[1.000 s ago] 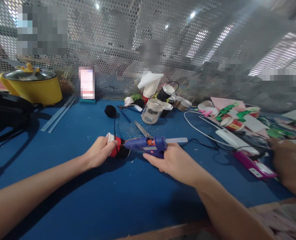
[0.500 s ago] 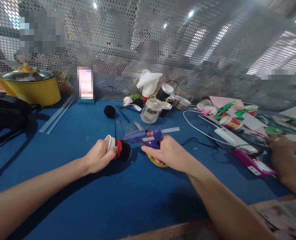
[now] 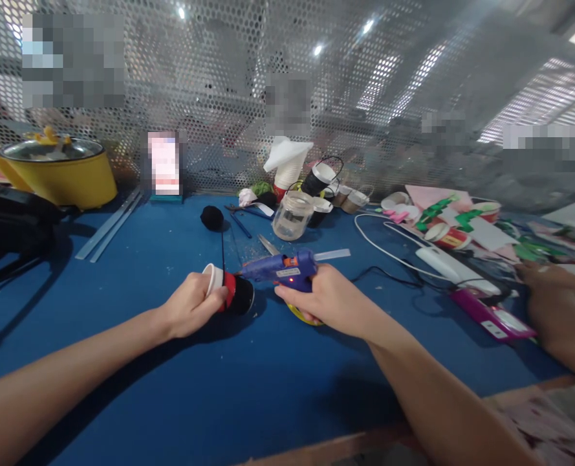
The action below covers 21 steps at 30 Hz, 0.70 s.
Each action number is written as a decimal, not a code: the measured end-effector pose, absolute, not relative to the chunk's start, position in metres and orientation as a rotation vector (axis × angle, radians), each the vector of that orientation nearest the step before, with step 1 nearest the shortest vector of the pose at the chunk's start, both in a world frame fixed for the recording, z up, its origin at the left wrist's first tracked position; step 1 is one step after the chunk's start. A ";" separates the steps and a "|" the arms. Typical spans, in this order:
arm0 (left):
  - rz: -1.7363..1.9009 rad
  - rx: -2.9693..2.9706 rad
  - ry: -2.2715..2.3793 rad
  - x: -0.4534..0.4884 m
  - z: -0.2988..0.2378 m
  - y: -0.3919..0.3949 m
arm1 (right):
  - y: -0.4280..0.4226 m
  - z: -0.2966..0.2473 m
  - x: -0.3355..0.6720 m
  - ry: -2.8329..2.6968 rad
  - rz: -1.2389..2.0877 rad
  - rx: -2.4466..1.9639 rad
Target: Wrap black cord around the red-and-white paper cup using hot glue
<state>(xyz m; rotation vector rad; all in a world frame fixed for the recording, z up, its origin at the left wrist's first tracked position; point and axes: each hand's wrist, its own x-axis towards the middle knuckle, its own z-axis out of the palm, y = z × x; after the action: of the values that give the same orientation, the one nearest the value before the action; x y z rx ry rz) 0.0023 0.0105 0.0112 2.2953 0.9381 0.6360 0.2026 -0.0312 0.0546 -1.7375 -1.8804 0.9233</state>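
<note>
My left hand [image 3: 195, 304] is closed round a paper cup [image 3: 230, 292] that lies tilted on its side, white rim to the left. Black yarn wraps its base end, and a red band shows beside my thumb. A strand runs from the cup up to a black yarn ball [image 3: 212, 218] on the table. In my right hand [image 3: 328, 294] is a blue hot glue gun [image 3: 282, 266] with a lit red light and a clear glue stick out the back. Its nozzle is at the cup's red band; whether it touches, I cannot tell. Scissors [image 3: 294, 312] with yellow handles lie partly hidden beneath the gun.
Behind the gun stand a clear jar [image 3: 293, 217] and a yarn-wrapped cup [image 3: 320, 179]. A purple power strip [image 3: 491, 315] and cables lie right, near another person's hand [image 3: 544, 278]. A yellow pot [image 3: 57, 171] and glue sticks [image 3: 110, 224] are left, a phone [image 3: 165, 163] at the back.
The view has shifted very slightly. Both hands, the cup and the glue gun hold nearly the same positions.
</note>
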 end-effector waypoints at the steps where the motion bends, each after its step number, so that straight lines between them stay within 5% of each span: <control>1: 0.641 2.257 0.962 0.002 0.010 0.011 | -0.033 0.056 0.202 -1.883 0.926 -1.736; 21: 0.646 1.777 1.222 0.007 0.009 0.015 | -0.046 0.048 0.200 -2.233 0.562 -1.582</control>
<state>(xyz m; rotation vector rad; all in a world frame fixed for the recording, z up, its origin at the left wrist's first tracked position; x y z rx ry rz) 0.0072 0.0154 0.0093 1.7772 1.2216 0.6465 0.1995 -0.0455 0.0477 -1.5815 -2.2330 0.5616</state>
